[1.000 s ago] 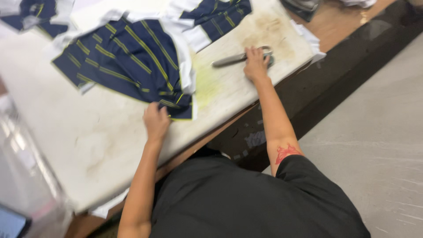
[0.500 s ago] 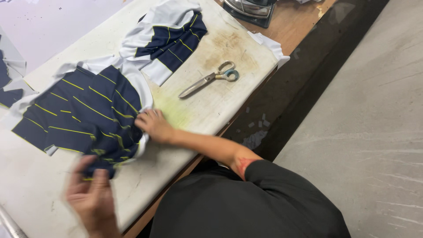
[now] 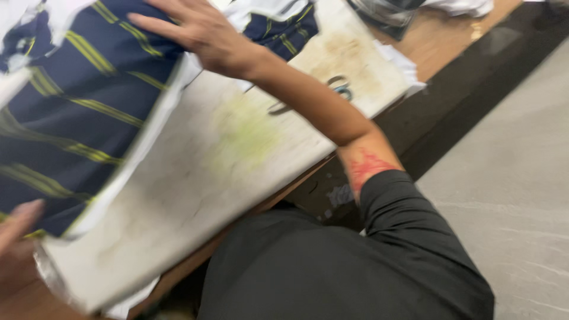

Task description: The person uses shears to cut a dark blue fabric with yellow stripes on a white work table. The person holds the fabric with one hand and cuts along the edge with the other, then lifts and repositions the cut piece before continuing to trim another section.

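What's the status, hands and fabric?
Right hand flat on the navy yellow-striped fabric, fingers spread. Left hand at the fabric's near corner, blurred. Scissors lie behind the right forearm, untouched.

— Where is the right hand (image 3: 204, 35)?
— Stretched far out from the body, arm nearly straight, palm down, fingers spread flat and pointing left. Nothing is gripped in it. A black short sleeve covers the upper arm, with a red mark just below the sleeve hem.
— And the left hand (image 3: 15, 237)?
— Only partly in view at the left edge, blurred; fingertips show low down, but whether it grips anything can't be told
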